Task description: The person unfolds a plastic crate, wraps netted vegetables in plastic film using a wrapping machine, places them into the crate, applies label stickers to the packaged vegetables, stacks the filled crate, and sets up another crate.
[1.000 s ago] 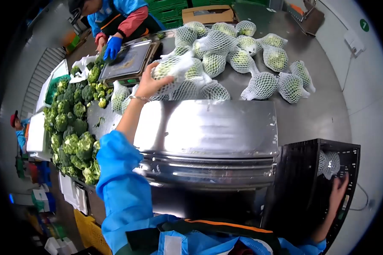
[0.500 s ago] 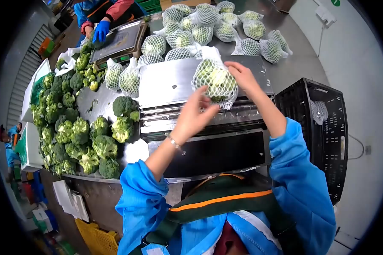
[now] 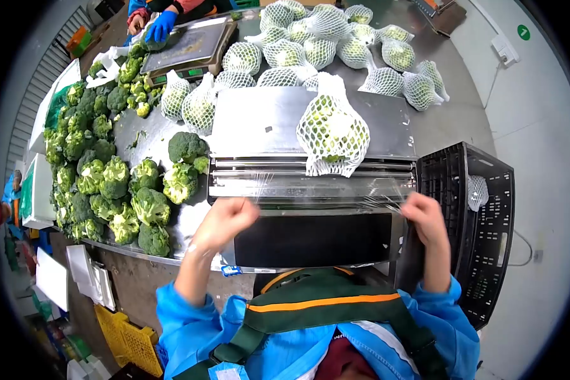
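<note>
My left hand [image 3: 229, 221] is closed on the left part of a clear plastic film [image 3: 316, 188], in front of the metal wrapping machine [image 3: 253, 126]. At the film's right side, my right hand [image 3: 426, 218] pinches its other corner. The film is stretched between the two hands over the rollers. Behind it, a net-covered broccoli [image 3: 333, 130] lies on the machine's metal top, touched by neither hand. Two more netted heads [image 3: 198, 109] lie just left of the machine top.
Loose broccoli [image 3: 101, 183] is heaped on the left. Several netted heads [image 3: 323, 50] lie at the back. A black crate [image 3: 487, 221] with a netted piece stands at the right. A co-worker's blue-gloved hand [image 3: 162, 26] is by a scale [image 3: 190, 44]. A yellow crate [image 3: 130, 339] is on the floor.
The netted broccoli has come from the back onto the machine top and been let go. Both hands have moved toward my body and apart, and have taken hold of the film.
</note>
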The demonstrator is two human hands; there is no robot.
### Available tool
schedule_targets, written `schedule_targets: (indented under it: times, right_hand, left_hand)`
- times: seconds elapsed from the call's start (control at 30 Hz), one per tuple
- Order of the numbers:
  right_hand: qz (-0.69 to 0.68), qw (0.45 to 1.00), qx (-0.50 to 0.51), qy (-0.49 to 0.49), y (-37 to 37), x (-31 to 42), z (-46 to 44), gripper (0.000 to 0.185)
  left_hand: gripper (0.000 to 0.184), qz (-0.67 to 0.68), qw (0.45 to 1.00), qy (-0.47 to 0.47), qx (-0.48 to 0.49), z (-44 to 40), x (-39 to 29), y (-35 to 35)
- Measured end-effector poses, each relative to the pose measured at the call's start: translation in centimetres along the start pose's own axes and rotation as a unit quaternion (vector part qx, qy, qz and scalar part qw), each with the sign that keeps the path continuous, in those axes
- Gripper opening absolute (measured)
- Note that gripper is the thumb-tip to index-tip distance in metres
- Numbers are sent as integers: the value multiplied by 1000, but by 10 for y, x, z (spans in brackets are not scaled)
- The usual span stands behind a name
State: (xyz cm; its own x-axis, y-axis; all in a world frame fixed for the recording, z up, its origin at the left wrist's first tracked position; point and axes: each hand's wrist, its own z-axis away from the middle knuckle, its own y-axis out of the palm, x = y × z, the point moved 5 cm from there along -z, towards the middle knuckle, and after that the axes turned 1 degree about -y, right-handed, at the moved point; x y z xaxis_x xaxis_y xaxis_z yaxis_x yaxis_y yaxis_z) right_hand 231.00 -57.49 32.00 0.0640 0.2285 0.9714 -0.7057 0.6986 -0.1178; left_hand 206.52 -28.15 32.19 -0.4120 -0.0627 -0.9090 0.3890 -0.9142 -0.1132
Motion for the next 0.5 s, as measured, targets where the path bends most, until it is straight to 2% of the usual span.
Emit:
schedule_targets:
  times: [0.07,0.1,0.13,0.17,0.2,0.23,0.27,0.3,0.33,0.37,0.4,0.43,0.47,0.5]
  right_hand:
    - [121,988,64,-72,-11,54,23,14]
    - [28,985,94,-145,-11,77,23,13]
    - [10,953,131,-274,-17,101,15,12]
    - [-40,933,121,-336,-27,117,1,19]
    - [-188,928,86,-310,-34,133,-21,18]
    - [-292,918,28,-267,-53,127,-54,14]
    - [-232,937,-54,-256,-57,121,-96,12]
    - [7,956,-149,-252,-45,113,-133,15]
    - [201,940,-157,-225,-26,96,-161,18]
    - [354,879,-28,-319,-7,74,-181,19]
    - [414,796,60,-437,13,49,-186,25]
    - [368,802,117,-455,34,34,-185,34]
    - [314,843,142,-412,46,26,-180,43]
    - [228,907,140,-324,53,29,-180,52]
  left_hand:
    - [17,32,995,-37,83,34,-17,-3]
    - [18,65,989,73,113,39,-45,-4]
    - [20,147,966,166,132,39,-71,-9]
    - [26,172,942,273,92,32,-104,-8]
    - [26,191,916,340,91,19,-129,-14]
    - [25,186,952,232,-70,2,-147,-19]
    - [20,-60,929,350,-101,-38,-158,-24]
    - [18,-183,881,422,-112,-82,-159,-17]
    - [18,-299,837,454,-60,-131,-133,-19]
    - [28,-400,746,533,-13,-155,-120,-7]
    - [43,-508,698,494,102,-174,-96,4]
    - [54,-495,706,498,96,-183,-70,10]
    - [70,-481,748,444,112,-183,-63,16]
    - [80,-446,754,473,94,-181,-60,21]
